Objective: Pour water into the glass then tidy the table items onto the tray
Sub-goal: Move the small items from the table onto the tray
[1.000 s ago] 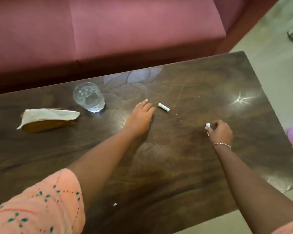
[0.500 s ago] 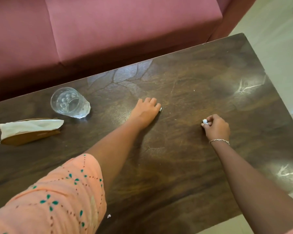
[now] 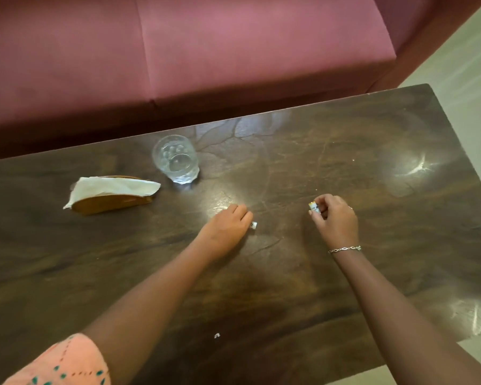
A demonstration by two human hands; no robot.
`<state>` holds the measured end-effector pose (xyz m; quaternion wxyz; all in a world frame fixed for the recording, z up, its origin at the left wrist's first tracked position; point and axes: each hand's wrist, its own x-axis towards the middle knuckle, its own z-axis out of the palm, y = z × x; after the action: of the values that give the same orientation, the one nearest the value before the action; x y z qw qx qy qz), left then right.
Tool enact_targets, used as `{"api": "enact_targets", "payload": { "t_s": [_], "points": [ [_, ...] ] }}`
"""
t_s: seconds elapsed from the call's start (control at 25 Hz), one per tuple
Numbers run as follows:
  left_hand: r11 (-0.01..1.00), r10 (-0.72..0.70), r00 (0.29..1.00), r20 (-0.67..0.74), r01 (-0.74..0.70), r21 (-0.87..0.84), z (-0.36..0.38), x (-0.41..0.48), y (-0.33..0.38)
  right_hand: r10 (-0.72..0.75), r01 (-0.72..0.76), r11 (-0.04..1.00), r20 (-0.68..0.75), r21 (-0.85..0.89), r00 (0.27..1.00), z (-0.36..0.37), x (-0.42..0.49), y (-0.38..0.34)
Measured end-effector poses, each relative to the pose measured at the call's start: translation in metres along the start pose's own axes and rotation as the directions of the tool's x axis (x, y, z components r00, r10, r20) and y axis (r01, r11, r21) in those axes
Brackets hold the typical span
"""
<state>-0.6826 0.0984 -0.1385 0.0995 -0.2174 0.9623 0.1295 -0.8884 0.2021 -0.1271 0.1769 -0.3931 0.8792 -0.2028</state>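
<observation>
A clear glass [image 3: 176, 159] with water stands on the dark wooden table [image 3: 345, 151] near its far edge. My left hand [image 3: 228, 226] lies knuckles up on the table, fingers curled over a small white cylinder [image 3: 253, 224] whose end pokes out at the right. My right hand [image 3: 334, 215] pinches another small white cylinder [image 3: 313, 207] just above the tabletop. To the left sits a brown napkin holder [image 3: 111, 202] with a white napkin [image 3: 114, 187] draped over it. No tray is in view.
A pink sofa [image 3: 233, 51] runs along the table's far side. Pale floor [image 3: 461, 68] shows at the right. A tiny white scrap [image 3: 216, 335] lies near the table's front edge.
My left hand reached the white cylinder, curled over it and drew it back towards me. My right hand has lifted its cylinder slightly. The camera has shifted.
</observation>
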Motion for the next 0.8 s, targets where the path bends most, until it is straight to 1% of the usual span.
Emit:
{"api": "enact_targets", "payload": {
  "t_s": [0.08, 0.16, 0.2, 0.28, 0.32, 0.44, 0.6, 0.72, 0.8],
  "points": [
    [1.000, -0.023, 1.000, 0.011, 0.023, 0.015, 0.000, -0.034, -0.017, -0.049, 0.049, 0.999, 0.014, -0.003, 0.999, 0.011, -0.008, -0.032],
    [0.999, -0.018, 0.998, -0.065, 0.020, 0.032, -0.011, -0.064, -0.032, -0.096, 0.096, 0.995, 0.018, -0.005, 0.995, 0.021, -0.016, -0.060],
    [0.999, -0.013, 0.991, -0.134, 0.017, 0.032, -0.018, -0.082, -0.041, -0.125, 0.125, 0.992, 0.024, -0.006, 0.992, 0.028, -0.022, -0.077],
    [0.997, 0.014, 0.984, -0.180, 0.000, 0.075, -0.032, -0.123, -0.063, -0.186, 0.187, 0.982, 0.046, -0.006, 0.981, 0.045, -0.037, -0.113],
    [0.996, -0.002, 0.983, -0.182, 0.019, 0.091, -0.034, -0.146, -0.074, -0.223, 0.224, 0.975, 0.061, -0.008, 0.973, 0.054, -0.045, -0.131],
    [0.993, -0.099, 0.975, -0.198, 0.110, 0.046, -0.027, -0.218, -0.105, -0.329, 0.332, 0.943, 0.129, 0.000, 0.935, 0.085, -0.074, -0.183],
    [0.962, -0.245, 0.944, -0.222, 0.265, 0.062, -0.016, -0.314, -0.142, -0.445, 0.451, 0.892, 0.194, 0.017, 0.874, 0.122, -0.108, -0.242],
    [0.919, -0.361, 0.894, -0.264, 0.390, 0.064, -0.013, -0.386, -0.178, -0.511, 0.518, 0.855, 0.233, 0.038, 0.827, 0.148, -0.130, -0.289],
    [0.865, -0.465, 0.842, -0.273, 0.498, 0.064, -0.016, -0.427, -0.205, -0.538, 0.545, 0.837, 0.252, 0.047, 0.804, 0.164, -0.143, -0.315]
  ]
}}
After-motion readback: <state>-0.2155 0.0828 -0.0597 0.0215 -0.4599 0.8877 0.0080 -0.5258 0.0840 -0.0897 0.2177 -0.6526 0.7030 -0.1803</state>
